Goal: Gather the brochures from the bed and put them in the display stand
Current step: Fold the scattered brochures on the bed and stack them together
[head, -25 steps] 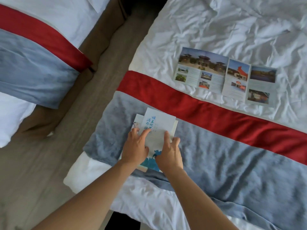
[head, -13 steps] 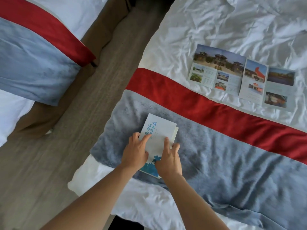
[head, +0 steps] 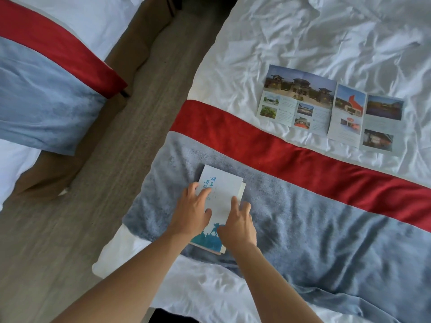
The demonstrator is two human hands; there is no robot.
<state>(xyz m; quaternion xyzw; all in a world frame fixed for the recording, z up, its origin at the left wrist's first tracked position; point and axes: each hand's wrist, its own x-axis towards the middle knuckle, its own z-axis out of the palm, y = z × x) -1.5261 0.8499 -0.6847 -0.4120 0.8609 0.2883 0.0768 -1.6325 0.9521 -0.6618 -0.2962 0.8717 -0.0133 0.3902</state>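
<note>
Head view shows us both of our hands down on a folded brochure (head: 220, 194), white with blue characters and a blue printed band at its near end, which lies on the grey band of the bed runner (head: 326, 229) near the bed's left edge. Our left hand (head: 192, 213) lies flat on the brochure's left side, fingers slightly spread and pressed on the paper, clamped on nothing. Our right hand (head: 238, 223) rests on its right side, fingers loosely apart, tips on the paper; we cannot tell whether the thumb hooks under the edge. More sheets peek out beneath the top one at its right edge. Farther up, an unfolded brochure (head: 331, 108) with building photographs lies open on the crumpled white sheet (head: 303, 31), just beyond the runner's red stripe (head: 279, 155). A second bed (head: 46, 89) stands across the floor (head: 112, 171) to the left
</note>
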